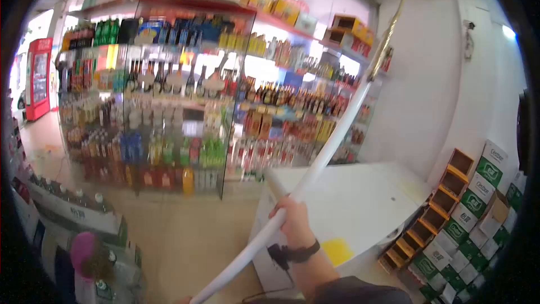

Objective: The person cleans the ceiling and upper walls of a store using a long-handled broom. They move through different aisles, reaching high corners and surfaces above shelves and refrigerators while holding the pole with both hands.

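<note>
While the right hand (293,220) wraps its fingers around the long white pole (315,166), the forearm, wearing a black wristband (301,253), rises from the lower edge. The pole slants up to the right, across the white worktop (360,202) toward the stocked drink shelves (185,107). The left hand is out of view.

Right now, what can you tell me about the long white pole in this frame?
The pole is long, slim and white, smooth like plastic or painted metal, with a duller yellowish stretch near its upper end. It runs diagonally from the bottom edge of the picture up to the ceiling at the upper right; what sits at its tip is too blurred to tell. One of the hands, wearing a dark wrist strap, grips it low on the shaft; which hand is unclear. It passes in front of the white counter and the drink shelves.
</note>
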Demonstrator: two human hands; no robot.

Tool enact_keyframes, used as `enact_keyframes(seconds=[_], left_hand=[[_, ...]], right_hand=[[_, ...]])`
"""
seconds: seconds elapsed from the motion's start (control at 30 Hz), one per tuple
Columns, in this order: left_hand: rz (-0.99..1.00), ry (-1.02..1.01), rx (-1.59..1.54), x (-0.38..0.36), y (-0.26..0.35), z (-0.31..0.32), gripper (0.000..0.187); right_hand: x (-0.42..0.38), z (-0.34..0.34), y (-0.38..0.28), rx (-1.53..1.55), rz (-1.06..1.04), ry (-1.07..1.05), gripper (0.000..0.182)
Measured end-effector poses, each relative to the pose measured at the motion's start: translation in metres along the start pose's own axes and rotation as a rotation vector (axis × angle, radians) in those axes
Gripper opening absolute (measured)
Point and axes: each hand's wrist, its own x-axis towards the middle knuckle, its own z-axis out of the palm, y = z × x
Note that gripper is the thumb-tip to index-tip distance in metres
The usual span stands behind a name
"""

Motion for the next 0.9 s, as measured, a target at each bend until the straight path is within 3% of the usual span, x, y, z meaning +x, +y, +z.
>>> enact_keyframes(seconds=[0.1,0.23,0.33,0.53,0.63,0.73,0.8,0.9], left_hand=[[0.147,0.028,0.028,0.090,-0.076,0.027,0.037],[0.170,0.092,0.074,0.130,-0.051,-0.022,0.033],[0.263,0.026,-0.008,0.205,-0.078,-0.042,0.032],[0.331,-0.096,0.112,0.315,-0.059,-0.151,0.032],[0.377,-0.129,0.097,0.370,-0.051,-0.171,0.033],[0.233,-0.239,0.086,0.396,-0.015,-0.204,0.036],[0.386,-0.240,0.101,0.437,-0.024,-0.196,0.039],[0.416,-0.315,0.071,0.508,-0.028,-0.173,0.043]], right_hand=[[0.030,0.008,0.018,0.000,-0.006,0.061,0.011],[0.075,0.033,0.048,-0.023,-0.041,0.143,0.010],[0.117,0.058,0.070,-0.061,-0.052,0.201,0.010],[0.222,0.119,0.097,-0.084,-0.110,0.259,0.011],[0.269,0.138,0.102,-0.121,-0.155,0.314,0.012],[0.304,0.144,0.119,-0.133,-0.210,0.289,0.012],[0.328,0.136,0.119,-0.182,-0.235,0.293,0.010],[0.363,0.129,0.123,-0.218,-0.289,0.254,0.010]])
